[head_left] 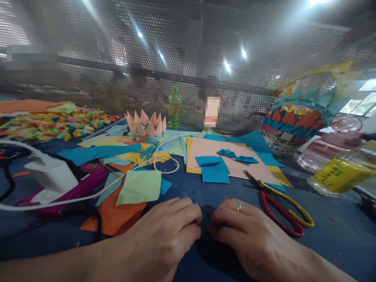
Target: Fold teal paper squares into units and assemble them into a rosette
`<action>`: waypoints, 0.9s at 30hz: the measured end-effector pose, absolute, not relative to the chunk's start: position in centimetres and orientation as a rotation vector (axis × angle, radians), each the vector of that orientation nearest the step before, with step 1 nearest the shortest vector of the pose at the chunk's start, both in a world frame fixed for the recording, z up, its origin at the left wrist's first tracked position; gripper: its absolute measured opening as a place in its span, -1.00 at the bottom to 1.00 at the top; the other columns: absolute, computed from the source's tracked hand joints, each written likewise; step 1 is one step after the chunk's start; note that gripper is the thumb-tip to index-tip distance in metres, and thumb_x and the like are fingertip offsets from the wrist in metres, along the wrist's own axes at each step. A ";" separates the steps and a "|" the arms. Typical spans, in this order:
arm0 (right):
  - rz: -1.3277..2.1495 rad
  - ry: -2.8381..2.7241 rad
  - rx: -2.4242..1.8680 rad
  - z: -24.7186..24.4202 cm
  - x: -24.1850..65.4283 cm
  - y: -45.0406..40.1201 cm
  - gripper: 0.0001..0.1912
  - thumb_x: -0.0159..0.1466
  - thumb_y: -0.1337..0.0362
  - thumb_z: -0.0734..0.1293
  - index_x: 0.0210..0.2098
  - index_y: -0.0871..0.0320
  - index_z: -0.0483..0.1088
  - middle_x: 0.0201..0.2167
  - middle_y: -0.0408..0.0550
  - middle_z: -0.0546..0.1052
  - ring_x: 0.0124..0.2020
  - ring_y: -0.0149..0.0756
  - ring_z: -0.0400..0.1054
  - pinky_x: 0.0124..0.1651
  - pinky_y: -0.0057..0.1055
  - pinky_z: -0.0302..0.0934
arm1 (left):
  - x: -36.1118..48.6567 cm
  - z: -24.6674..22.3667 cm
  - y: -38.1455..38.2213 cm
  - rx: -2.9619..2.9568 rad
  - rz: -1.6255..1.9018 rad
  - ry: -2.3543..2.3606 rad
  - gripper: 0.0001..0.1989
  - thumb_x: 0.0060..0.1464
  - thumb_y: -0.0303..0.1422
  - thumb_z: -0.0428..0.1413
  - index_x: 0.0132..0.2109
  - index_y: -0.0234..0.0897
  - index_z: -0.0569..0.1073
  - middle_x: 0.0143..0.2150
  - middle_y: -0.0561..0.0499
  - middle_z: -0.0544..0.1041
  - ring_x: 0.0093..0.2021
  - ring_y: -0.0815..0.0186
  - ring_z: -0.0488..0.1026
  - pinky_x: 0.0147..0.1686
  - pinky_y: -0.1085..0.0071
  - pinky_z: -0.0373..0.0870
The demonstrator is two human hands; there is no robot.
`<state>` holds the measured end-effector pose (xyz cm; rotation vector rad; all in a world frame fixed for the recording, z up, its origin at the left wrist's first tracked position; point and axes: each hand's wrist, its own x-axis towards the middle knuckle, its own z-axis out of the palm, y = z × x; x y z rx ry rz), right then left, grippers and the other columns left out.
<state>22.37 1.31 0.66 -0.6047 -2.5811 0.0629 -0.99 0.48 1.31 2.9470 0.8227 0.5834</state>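
Far left, a heap of small folded papers (58, 121) runs out of view. Pale green paper (139, 188) overlaps orange paper (114, 215) just beyond the left hand (173, 227); its fingers curl inward, any grip hidden. Behind stands a green plastic bottle (174, 107), its fill unclear. Between the hands is perhaps a dark blue scrap. The right hand (249, 235), ringed, also curls, grip unclear, near red-and-yellow-handled scissors (277, 201). Paper points hide most of a basket's (282, 139) inside; a yellow-labelled bottle (337, 174) is cut off.
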 end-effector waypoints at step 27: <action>0.085 -2.532 -0.661 1.1 21.9 1.2 -0.66 0.24 0.64 0.10 -0.46 0.23 0.40 -0.42 -0.02 0.46 -0.37 -0.31 0.24 -0.32 -0.37 0.20 | -0.3 1.2 0.3 3.123 0.613 0.701 -0.77 0.05 -0.58 -0.03 -0.19 -0.31 0.45 -0.23 -0.03 0.51 -0.28 0.22 0.36 -0.25 0.32 0.35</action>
